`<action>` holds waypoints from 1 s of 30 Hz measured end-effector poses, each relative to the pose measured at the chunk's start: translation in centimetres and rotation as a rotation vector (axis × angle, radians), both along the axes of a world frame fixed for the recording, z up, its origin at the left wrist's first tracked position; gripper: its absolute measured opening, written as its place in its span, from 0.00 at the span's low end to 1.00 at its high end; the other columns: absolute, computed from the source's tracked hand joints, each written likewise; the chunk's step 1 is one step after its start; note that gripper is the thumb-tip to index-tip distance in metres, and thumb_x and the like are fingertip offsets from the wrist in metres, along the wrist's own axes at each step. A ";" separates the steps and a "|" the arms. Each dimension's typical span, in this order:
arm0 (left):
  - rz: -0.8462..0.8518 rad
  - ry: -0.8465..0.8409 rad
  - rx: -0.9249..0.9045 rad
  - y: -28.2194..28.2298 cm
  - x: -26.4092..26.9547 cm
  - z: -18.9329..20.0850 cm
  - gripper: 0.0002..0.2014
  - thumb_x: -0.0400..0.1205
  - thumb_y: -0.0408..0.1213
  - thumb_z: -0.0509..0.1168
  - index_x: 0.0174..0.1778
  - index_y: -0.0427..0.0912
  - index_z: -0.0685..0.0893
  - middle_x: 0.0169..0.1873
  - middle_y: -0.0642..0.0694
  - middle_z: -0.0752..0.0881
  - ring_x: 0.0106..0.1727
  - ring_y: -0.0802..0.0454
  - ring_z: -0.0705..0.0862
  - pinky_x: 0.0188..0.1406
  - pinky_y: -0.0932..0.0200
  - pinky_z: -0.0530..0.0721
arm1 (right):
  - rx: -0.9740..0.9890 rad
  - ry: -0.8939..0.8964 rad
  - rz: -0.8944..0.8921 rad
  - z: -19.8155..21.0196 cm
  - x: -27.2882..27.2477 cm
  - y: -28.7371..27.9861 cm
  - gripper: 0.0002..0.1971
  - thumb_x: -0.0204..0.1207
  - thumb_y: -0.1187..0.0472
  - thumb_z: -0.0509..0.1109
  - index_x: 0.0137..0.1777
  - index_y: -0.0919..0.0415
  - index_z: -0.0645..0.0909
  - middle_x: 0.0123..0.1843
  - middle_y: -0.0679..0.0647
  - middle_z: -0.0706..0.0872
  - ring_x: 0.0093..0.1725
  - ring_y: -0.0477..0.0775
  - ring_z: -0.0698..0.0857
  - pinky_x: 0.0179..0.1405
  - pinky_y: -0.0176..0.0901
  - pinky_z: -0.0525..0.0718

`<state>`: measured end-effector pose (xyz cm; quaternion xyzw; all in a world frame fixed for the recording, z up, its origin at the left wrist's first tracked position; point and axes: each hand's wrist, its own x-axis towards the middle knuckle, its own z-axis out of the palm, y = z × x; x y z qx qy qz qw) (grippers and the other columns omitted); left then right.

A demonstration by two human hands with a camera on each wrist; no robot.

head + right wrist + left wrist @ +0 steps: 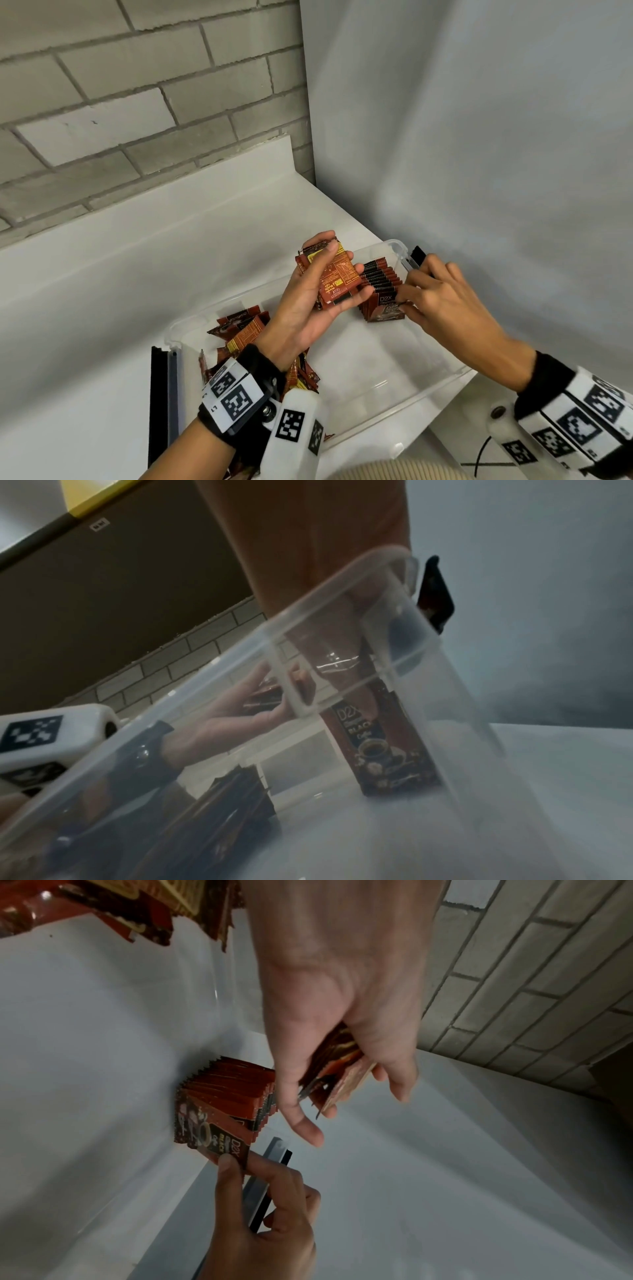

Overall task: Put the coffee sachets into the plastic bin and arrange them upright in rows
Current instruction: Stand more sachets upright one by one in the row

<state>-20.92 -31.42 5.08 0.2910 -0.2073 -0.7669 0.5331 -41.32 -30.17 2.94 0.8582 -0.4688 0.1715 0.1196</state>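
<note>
A clear plastic bin (383, 363) sits on the white counter. My left hand (342, 270) grips a stack of red-brown coffee sachets (337, 277) above the bin; the same stack (339, 1074) shows in the left wrist view. A row of upright sachets (378, 277) stands against the bin's far right end. My right hand (406, 301) pinches the top edge of the front sachet (222, 1142) of that row between thumb and forefinger (253, 1161). Through the bin wall, the right wrist view shows this front sachet (377, 739) standing upright. Loose sachets (239, 329) lie piled at the bin's left end.
A black latch (418, 255) sticks out at the bin's far right rim. A black and grey strip (161, 404) lies on the counter left of the bin. A brick wall (137, 102) and a plain white wall (479, 137) meet in a corner behind it.
</note>
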 end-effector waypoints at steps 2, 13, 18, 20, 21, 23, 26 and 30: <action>0.003 -0.002 0.015 0.0 -0.1 0.0 0.10 0.74 0.40 0.71 0.50 0.50 0.87 0.45 0.40 0.86 0.47 0.42 0.86 0.43 0.41 0.87 | -0.004 0.032 -0.016 0.0 0.2 0.1 0.09 0.62 0.62 0.83 0.34 0.58 0.83 0.33 0.49 0.81 0.44 0.56 0.69 0.38 0.47 0.62; -0.032 0.028 0.050 0.3 -0.2 0.5 0.10 0.75 0.45 0.68 0.47 0.45 0.81 0.40 0.40 0.84 0.43 0.43 0.84 0.43 0.43 0.89 | 0.069 -0.017 -0.100 0.6 0.9 0.1 0.22 0.51 0.63 0.87 0.39 0.59 0.77 0.36 0.51 0.81 0.42 0.56 0.71 0.32 0.50 0.76; -0.050 0.108 0.035 0.2 -0.1 0.4 0.14 0.73 0.42 0.72 0.53 0.44 0.81 0.43 0.38 0.84 0.44 0.41 0.84 0.47 0.40 0.88 | 0.040 0.015 -0.062 0.2 0.6 0.3 0.14 0.60 0.65 0.84 0.33 0.57 0.79 0.34 0.51 0.78 0.40 0.57 0.73 0.31 0.48 0.73; -0.051 0.122 0.025 0.1 -0.1 0.4 0.15 0.73 0.36 0.71 0.56 0.43 0.82 0.44 0.36 0.84 0.45 0.39 0.84 0.49 0.38 0.88 | 0.047 0.043 -0.065 -0.2 0.4 0.2 0.12 0.60 0.65 0.85 0.31 0.56 0.82 0.33 0.50 0.79 0.41 0.57 0.73 0.31 0.48 0.73; -0.051 0.124 0.019 0.1 -0.1 0.4 0.15 0.74 0.31 0.69 0.56 0.43 0.83 0.44 0.36 0.84 0.47 0.38 0.84 0.49 0.37 0.87 | 0.050 0.046 -0.066 -0.3 0.4 0.2 0.11 0.59 0.64 0.85 0.30 0.56 0.84 0.33 0.50 0.79 0.42 0.56 0.72 0.31 0.48 0.73; -0.057 0.120 0.019 0.2 0.0 0.3 0.18 0.73 0.25 0.64 0.58 0.43 0.84 0.46 0.35 0.84 0.49 0.36 0.84 0.49 0.35 0.87 | 0.055 0.041 -0.061 -0.3 0.4 0.1 0.10 0.56 0.63 0.86 0.29 0.55 0.86 0.33 0.50 0.80 0.44 0.56 0.70 0.31 0.48 0.74; -0.072 0.115 0.008 0.3 -0.1 0.4 0.27 0.71 0.21 0.60 0.66 0.46 0.81 0.47 0.33 0.85 0.50 0.34 0.84 0.50 0.34 0.87 | 0.075 0.047 -0.060 -0.1 0.4 0.1 0.11 0.53 0.62 0.88 0.30 0.55 0.88 0.33 0.51 0.80 0.44 0.55 0.69 0.30 0.47 0.73; -0.069 0.092 -0.005 0.2 -0.1 0.2 0.32 0.74 0.21 0.62 0.73 0.52 0.75 0.51 0.31 0.87 0.53 0.29 0.87 0.50 0.28 0.85 | 0.087 0.021 -0.049 -0.2 0.3 0.0 0.11 0.52 0.63 0.88 0.29 0.56 0.88 0.33 0.50 0.80 0.43 0.55 0.69 0.28 0.49 0.74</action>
